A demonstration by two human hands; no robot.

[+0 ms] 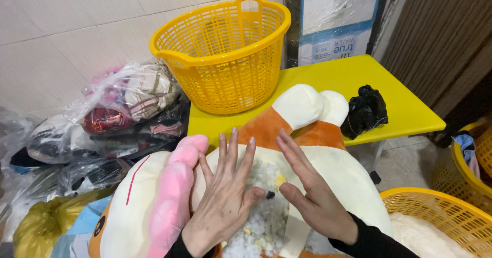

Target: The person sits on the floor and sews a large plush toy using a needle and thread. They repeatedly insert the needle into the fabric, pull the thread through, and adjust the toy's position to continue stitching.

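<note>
right now a big soft toy [328, 160] is laid on the yellow table [405, 109]. its open seam is held wide by the left hand [223, 206] and right hand [312, 196], fingers flat and spread. white stuffing [266, 212] is still seen, so nothing is closed yet.

Pale tiled wall [77, 27] behind. Yellow worktop [400, 104] stands on tiled floor [405, 155]. Brown ribbed panel [441, 32] at right. Lighting is even.
</note>
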